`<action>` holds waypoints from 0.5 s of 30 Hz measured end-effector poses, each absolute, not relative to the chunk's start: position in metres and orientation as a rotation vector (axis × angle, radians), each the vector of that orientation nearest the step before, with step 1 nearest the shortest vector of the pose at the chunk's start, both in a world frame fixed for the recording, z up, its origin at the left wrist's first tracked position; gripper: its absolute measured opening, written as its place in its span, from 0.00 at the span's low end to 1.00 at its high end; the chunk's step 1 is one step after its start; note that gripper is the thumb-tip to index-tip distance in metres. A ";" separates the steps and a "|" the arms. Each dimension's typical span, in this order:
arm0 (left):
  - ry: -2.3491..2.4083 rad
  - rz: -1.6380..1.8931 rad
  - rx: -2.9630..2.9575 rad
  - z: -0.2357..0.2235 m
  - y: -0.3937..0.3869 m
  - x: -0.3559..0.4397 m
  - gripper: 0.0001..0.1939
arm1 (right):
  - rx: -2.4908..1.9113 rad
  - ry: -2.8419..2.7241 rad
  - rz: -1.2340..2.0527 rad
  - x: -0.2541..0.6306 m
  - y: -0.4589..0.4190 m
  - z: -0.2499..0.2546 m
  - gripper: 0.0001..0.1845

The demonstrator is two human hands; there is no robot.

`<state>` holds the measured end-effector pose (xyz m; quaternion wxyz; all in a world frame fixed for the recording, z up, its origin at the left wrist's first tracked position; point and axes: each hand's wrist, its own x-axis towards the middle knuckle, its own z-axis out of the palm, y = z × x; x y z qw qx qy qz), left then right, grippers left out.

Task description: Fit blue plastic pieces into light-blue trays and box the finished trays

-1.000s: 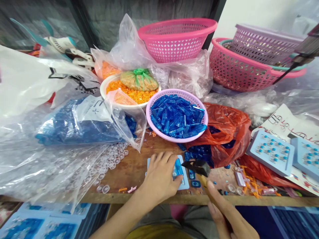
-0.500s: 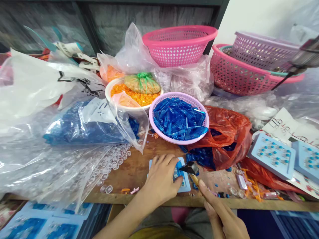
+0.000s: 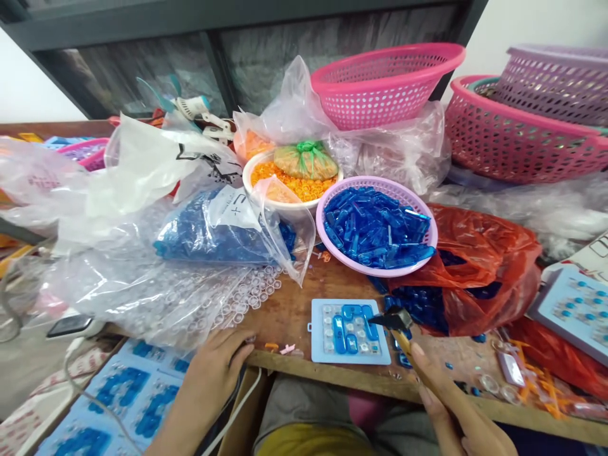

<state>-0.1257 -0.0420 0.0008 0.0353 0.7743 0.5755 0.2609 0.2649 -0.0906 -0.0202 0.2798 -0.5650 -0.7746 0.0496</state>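
Wooden bench, crowded: two pink perforated baskets at the back, a lilac basket nested in the right-hand one; one red plastic bag; a second lilac basket heaped with blue plastic pieces; one white bowl of orange rings. One pale-blue tray lies near the bench edge, blue pieces set in it. Right hand closed around a small hammer, its head just over the tray's right edge — left hand loosely curled, nothing visible in it, near the bench edge.

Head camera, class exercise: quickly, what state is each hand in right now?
Left hand: open, holding nothing.
Right hand: closed, holding a small hammer.
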 end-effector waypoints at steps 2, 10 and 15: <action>1.782 0.730 2.297 -0.003 -0.028 -0.122 0.15 | -1.525 -2.073 0.109 0.262 -0.088 -0.018 0.33; 1.747 0.871 2.470 -0.019 0.005 -0.100 0.18 | -1.514 -2.001 0.126 0.255 -0.086 -0.020 0.32; 1.612 1.078 2.355 0.008 -0.008 -0.055 0.11 | -1.539 -1.956 0.214 0.250 -0.084 -0.017 0.32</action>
